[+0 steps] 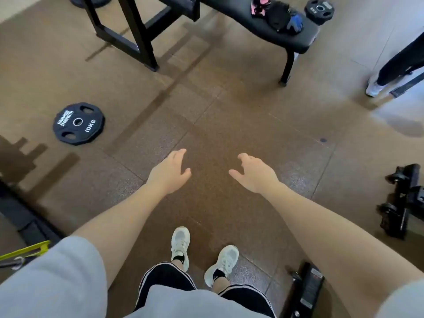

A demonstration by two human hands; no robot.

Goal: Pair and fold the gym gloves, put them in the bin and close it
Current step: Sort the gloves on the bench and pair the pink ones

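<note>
Brown rubber tiles cover the floor (218, 115), and both bare arms reach out over it. The left hand (171, 171) and the right hand (254, 173) hang side by side, apart, each with loosely curled fingers and nothing in its grasp. The gloves (276, 14) lie in a heap at the far right, on the near end of a black padded bench (298, 40): a pink-and-black one on the left, black ones in the middle, a blue one on the right. A black 10 kg plate (78, 123) lies flat on the floor at the left, well apart from the hands. A smaller plate (319, 10) lies just beyond the bench. White shoes (204, 253) stand near, below the hands.
</note>
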